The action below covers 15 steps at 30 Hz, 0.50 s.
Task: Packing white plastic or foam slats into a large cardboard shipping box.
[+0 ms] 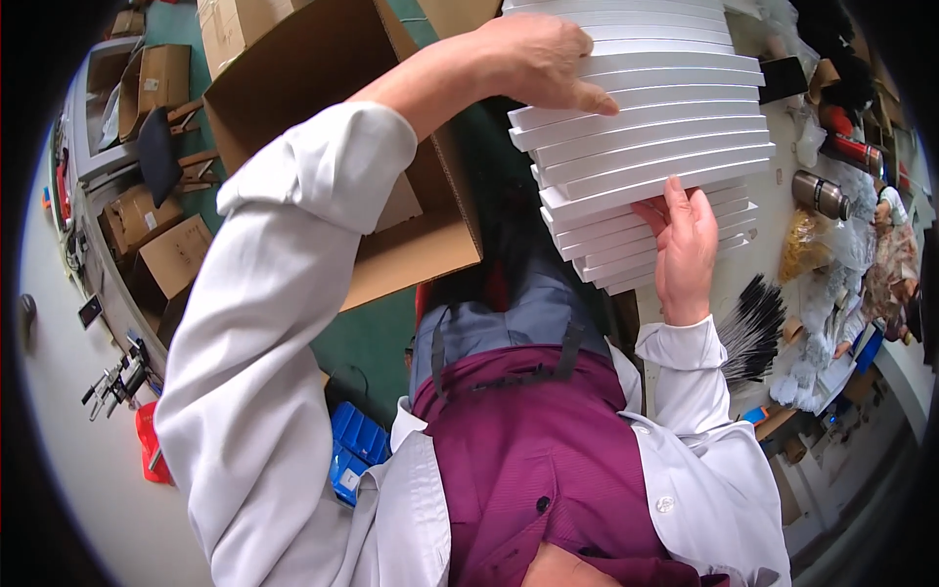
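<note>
A tall stack of flat white boxes [636,112] fills the upper right, its long edges turned toward me. My left hand [543,64] reaches across to the stack's left side and grips it, thumb laid along the edges; the other fingers are partly hidden. At the near side, my right hand [685,249] grips the boxes, its thumb upright against an edge and its fingers tucked in below the upper group. Under that group, a lower group of white boxes [646,240] sits slightly offset. Left of the stack stands a large open cardboard box [440,196].
On the right table lie a bundle of thin black strips [753,328], a metal thermos [820,195] and clear plastic bags [846,245]. Another person [890,254] is at the far right. A blue bin [357,440] rests on the floor; a dark chair [159,157] stands left.
</note>
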Tool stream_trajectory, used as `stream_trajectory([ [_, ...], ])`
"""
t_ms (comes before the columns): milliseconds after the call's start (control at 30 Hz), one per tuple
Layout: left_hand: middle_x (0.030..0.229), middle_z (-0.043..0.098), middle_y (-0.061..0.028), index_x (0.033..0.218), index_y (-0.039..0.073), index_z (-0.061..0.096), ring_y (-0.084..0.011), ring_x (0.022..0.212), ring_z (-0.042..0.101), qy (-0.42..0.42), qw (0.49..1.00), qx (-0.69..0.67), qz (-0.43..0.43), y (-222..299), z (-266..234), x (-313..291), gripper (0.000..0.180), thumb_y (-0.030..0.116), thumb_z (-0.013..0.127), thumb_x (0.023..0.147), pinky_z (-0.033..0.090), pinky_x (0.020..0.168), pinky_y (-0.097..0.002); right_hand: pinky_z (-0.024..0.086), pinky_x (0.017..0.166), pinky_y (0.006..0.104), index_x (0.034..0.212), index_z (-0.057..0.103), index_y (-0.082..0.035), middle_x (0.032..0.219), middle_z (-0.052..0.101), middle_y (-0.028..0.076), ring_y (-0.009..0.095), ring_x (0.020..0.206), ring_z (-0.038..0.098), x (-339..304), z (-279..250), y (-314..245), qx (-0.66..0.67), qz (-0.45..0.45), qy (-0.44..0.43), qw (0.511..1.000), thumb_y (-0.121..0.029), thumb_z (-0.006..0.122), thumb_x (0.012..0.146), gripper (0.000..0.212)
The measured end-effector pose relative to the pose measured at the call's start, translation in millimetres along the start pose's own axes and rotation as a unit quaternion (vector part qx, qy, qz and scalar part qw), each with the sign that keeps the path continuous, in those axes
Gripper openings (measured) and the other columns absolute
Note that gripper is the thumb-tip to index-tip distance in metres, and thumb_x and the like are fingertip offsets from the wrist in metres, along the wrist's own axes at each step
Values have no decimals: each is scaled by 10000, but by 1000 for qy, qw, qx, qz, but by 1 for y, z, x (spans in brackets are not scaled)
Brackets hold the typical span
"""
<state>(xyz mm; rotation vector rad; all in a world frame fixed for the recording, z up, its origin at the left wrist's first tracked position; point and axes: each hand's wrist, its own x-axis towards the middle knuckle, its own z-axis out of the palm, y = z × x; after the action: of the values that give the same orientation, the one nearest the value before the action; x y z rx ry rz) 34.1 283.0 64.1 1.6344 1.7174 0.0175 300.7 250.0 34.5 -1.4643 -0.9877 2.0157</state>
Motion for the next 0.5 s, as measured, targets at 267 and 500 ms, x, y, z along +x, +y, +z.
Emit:
stream_trajectory([
  [267,903,709,-220,1040,-40,703,-331,851,703,-60,998,14,25,34,-10,17,693,583,747,738,559,762,-380,513,830,296,1092,561,9,1025,611,77,130,926,591,4,-9,-16,-17,-48,65,997,-257,577,1010,279],
  [500,937,692,-260,1094,-59,666,-371,896,693,-33,996,0,78,53,12,31,729,585,739,761,548,795,-409,495,830,295,1067,575,-7,1031,610,64,117,933,577,-3,-29,-19,-45,-47,122,990,-292,623,985,300],
])
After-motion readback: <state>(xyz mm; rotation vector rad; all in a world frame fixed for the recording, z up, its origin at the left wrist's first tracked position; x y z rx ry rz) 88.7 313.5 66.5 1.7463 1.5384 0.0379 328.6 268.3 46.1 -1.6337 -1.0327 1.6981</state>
